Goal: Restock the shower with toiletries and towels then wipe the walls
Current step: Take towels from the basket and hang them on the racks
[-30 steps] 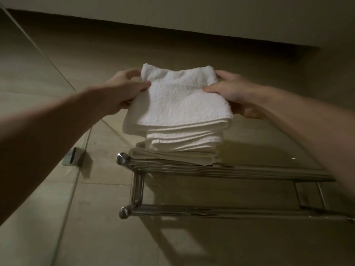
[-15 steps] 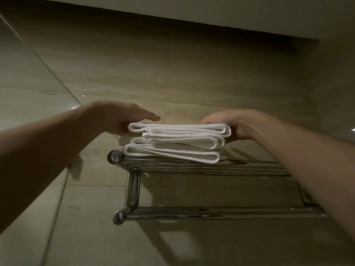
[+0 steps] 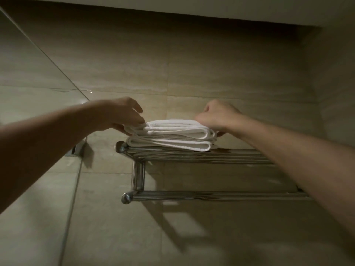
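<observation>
"Gripping where, exactly?"
"Left hand (image 3: 124, 116) pinches the left end of the stack of folded white terry towels (image 3: 172, 135); right hand (image 3: 217, 116) curls round its right end, somewhat blurred."
"Where does it sit?"
"Flat on the top shelf of the chrome tubular wall rack (image 3: 240, 156), towards its left end, before the beige tiled wall (image 3: 211, 64)."
"How will it handle?"
"Soft, light and floppy, I judge; layers may slide, so clamp both ends, thumbs beneath."
"Which way does it lie?"
"Long axis left to right along the bars; rounded folds face out from the wall."
</observation>
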{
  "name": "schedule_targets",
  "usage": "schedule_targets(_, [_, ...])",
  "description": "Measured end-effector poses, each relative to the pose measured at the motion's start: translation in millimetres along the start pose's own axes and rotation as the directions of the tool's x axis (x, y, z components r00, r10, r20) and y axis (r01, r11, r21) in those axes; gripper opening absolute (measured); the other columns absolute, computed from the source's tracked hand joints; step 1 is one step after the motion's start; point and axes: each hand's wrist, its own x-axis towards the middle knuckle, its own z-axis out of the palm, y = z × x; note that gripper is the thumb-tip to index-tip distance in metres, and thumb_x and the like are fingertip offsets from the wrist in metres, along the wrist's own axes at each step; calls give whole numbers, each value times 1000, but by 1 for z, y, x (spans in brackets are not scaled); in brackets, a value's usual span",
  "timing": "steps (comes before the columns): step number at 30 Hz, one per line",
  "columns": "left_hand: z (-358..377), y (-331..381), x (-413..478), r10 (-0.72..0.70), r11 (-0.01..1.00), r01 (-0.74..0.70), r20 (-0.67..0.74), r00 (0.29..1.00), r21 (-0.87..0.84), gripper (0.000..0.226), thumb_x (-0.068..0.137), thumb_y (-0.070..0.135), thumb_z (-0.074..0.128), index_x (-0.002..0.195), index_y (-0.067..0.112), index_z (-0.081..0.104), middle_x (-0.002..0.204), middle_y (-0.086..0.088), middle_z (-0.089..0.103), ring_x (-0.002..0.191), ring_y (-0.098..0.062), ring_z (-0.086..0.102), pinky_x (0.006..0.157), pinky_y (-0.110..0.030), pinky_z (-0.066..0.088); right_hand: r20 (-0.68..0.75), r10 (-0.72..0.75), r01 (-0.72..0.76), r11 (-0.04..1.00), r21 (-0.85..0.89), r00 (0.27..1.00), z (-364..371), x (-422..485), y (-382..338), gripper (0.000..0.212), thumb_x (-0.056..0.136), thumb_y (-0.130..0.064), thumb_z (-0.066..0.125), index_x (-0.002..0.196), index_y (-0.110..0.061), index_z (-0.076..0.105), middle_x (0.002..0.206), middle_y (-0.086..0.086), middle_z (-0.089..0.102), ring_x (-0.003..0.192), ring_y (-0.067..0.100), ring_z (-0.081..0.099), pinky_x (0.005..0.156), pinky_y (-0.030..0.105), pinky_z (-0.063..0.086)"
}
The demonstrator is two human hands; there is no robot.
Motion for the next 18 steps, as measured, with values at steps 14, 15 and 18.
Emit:
schedule_targets(14, [28,26,-72,155,950,-150,2,988,276,51,103,48,44,135,10,55,127,-19,61,109,-31,58,88,-39,48,218,-167,181,983,-43,962,-19,-67,16,64,103,-52,41,157,-21,27,157,5,40,133,25,47,94,31,37])
schedule_targets(15, [32,28,-79,165,927,-151,-13,986,342,54,102,52,45,138,13,52,129,-18,61,106,-28,58,86,-38,49,219,-173,184,982,-30,960,-21,-76,18,66,102,-52,44,158,-23,23,156,5,41,128,24,49,91,30,38])
schedule_targets(18, [49,34,-98,243,845,-188,-48,969,500,56,100,56,45,141,17,45,131,-14,58,101,-26,58,82,-37,52,227,-185,197,980,-33,956,-28,-100,24,71,100,-48,51,158,-24,17,155,5,43,128,26,52,94,32,42])
